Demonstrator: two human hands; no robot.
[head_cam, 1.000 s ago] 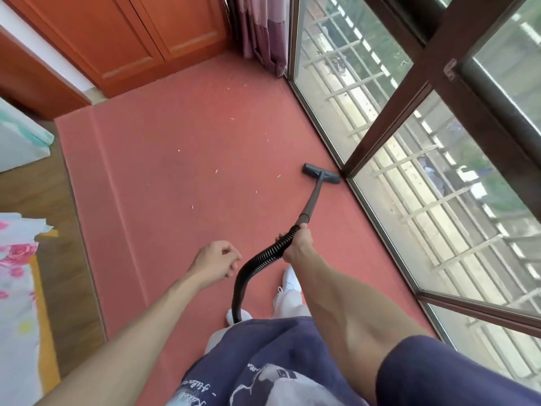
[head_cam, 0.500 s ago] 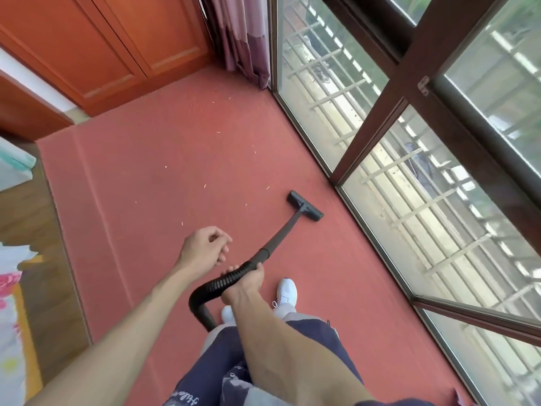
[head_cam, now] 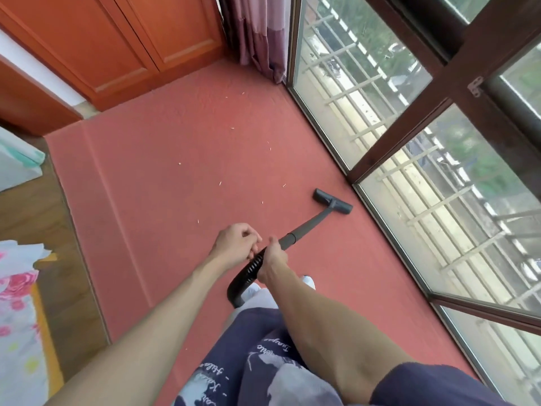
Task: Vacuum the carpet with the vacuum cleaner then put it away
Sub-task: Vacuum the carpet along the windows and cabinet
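Observation:
The red carpet (head_cam: 175, 159) covers the floor beside the windows, with several small pale scraps (head_cam: 221, 183) scattered on it. A dark vacuum wand (head_cam: 310, 224) slants from my hands to its flat floor head (head_cam: 332, 201), which rests on the carpet near the window frame. My right hand (head_cam: 273, 260) grips the wand where the ribbed black hose (head_cam: 248, 272) begins. My left hand (head_cam: 237, 244) is curled loosely right beside it, fingertips at the hose; whether it grips is unclear. The vacuum body is out of view.
Floor-to-ceiling windows (head_cam: 409, 183) in dark wooden frames run along the right. Orange wooden cupboard doors (head_cam: 123, 48) stand at the far end, a purple curtain (head_cam: 257, 33) in the corner. Wooden floor (head_cam: 35, 218) and floral bedding (head_cam: 17, 317) lie at the left.
The floor head was pulled back from the window frame toward me, then slid slightly right. My left hand has moved in next to my right hand at the hose.

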